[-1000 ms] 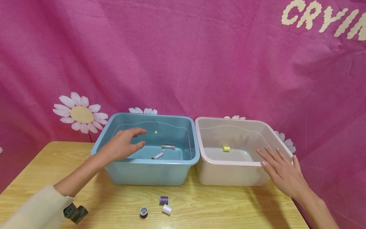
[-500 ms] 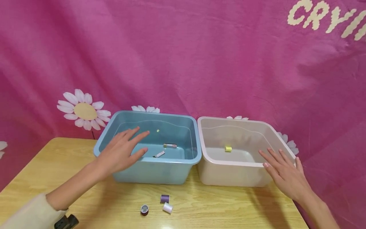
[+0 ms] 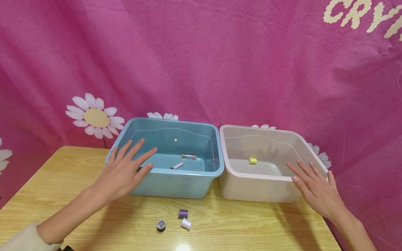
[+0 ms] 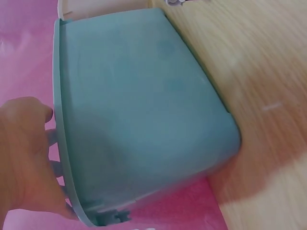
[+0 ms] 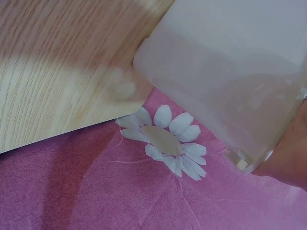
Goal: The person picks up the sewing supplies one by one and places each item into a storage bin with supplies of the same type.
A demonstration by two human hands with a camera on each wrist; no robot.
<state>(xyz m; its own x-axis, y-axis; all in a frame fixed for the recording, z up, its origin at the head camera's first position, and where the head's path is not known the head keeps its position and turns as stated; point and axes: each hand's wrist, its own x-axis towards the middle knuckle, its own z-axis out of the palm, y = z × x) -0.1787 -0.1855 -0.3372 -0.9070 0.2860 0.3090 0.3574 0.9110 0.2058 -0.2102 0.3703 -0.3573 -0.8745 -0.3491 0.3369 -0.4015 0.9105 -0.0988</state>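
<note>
My left hand [image 3: 120, 174] is spread with straight fingers over the front left rim of the blue basin [image 3: 169, 183]; the left wrist view shows it beside that rim. Inside this basin lie two small clip-like items, one whitish [image 3: 177, 165] and one pale with a pinkish loop [image 3: 188, 156]. At the front right corner of the beige basin [image 3: 260, 188], my right hand [image 3: 318, 190] has its fingers extended over the rim. A yellow thread spool [image 3: 252, 160] lies in the beige basin. Neither hand holds anything.
In front of the basins, a purple thread spool [image 3: 183, 214], a white one [image 3: 186, 223] and a dark one [image 3: 161, 226] stand or lie on the wooden table [image 3: 238, 230]. A pink cloth [image 3: 201, 62] with daisies hangs behind.
My left hand has drawn back toward the left from over the blue basin, its fingers spreading. The right hand has stayed at the beige basin's corner. The view has shifted slightly.
</note>
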